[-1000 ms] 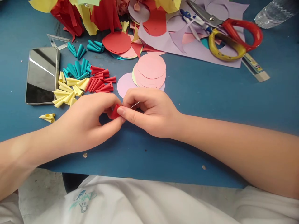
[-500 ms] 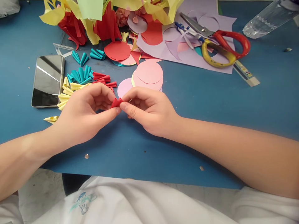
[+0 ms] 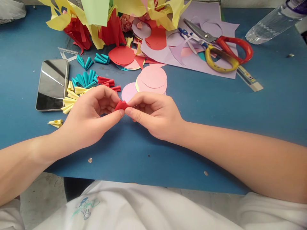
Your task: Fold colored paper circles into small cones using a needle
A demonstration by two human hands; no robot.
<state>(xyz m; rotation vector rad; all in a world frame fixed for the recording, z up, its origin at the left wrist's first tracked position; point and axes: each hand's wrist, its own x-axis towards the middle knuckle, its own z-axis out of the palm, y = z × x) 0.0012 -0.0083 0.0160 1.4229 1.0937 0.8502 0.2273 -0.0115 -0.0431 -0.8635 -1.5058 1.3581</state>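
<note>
Both hands meet over the blue table [image 3: 216,105]. My left hand [image 3: 90,118] pinches a small folded red paper piece [image 3: 121,105] between thumb and fingers. My right hand [image 3: 153,116] pinches the same red piece from the other side, and a thin pin-like sliver shows by its fingers. Just behind the hands lies a stack of pink paper circles [image 3: 152,80]. To the left are rolled paper cones in yellow [image 3: 70,99], teal [image 3: 85,79] and red [image 3: 107,82].
A phone [image 3: 52,84] lies at the left by a clear set square [image 3: 67,52]. Red and yellow scissors [image 3: 223,51] rest on lilac paper [image 3: 192,57], with a ruler [image 3: 249,80] and a plastic bottle [image 3: 273,22] to the right. Paper scraps pile up at the back.
The view has tilted, so everything sits a little lower. The red piece has been lifted slightly between the fingertips and shows more. Both hands keep their pinch.
</note>
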